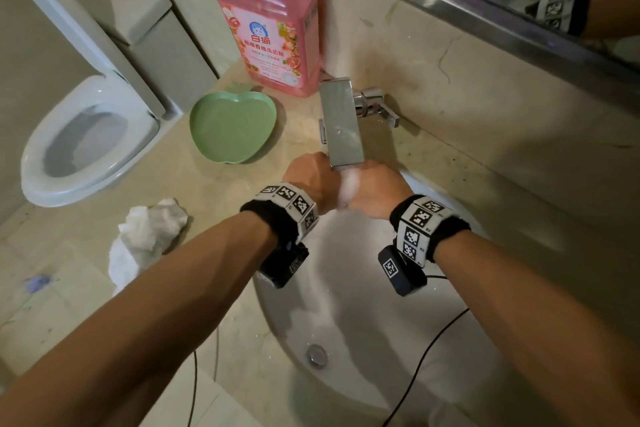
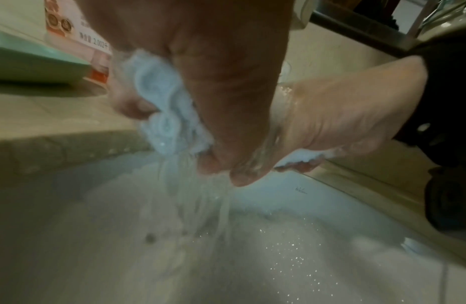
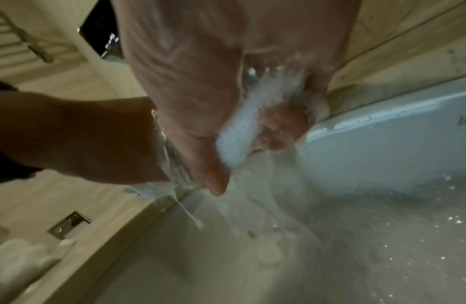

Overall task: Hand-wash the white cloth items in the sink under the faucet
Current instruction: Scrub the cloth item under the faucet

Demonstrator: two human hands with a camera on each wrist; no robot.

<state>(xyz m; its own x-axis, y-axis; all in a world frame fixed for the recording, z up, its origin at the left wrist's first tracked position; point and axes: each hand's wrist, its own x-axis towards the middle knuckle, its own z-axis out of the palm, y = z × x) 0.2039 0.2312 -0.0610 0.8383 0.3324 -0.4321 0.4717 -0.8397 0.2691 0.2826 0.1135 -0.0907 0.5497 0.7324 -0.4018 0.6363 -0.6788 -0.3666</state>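
Left hand: I see my left hand (image 1: 313, 180) under the spout, fingers curled tight round a white cloth (image 2: 164, 111); the left wrist view shows the bunched, nubbly wet fabric bulging between palm and fingers.
Right hand: my right hand (image 1: 375, 189) presses against the left, knuckle to knuckle, fingers and thumb closed on a strip of the same white cloth (image 3: 242, 131), which is foamy and soaked.
Cloth count: I count one cloth in the hands, held above the basin and not touching it. A second crumpled white cloth pile (image 1: 147, 236) lies on the counter to the left, well apart from the hands.
Water: thin streams run off both hands into the basin; both wrist views are blurred, so I cannot tell finer detail.
Faucet: one faucet (image 1: 341, 125), flat rectangular brushed metal spout, directly above the hands, with one chrome lever on its right side.
Sink: one round white glazed sink (image 1: 346, 305), wet, with a film of suds and one metal drain at the bottom.
Counter: beige stone counter (image 1: 242, 184), mottled, round the basin.
Dish: one green apple-shaped dish (image 1: 232, 126), smooth plastic, left of the faucet.
Bottle: one pink translucent detergent bottle (image 1: 273, 24), upright behind the dish, just beside the faucet.
Toilet: one white toilet (image 1: 83, 139), lid raised, at far left.
Wristbands: two, black with printed square markers, one per wrist.
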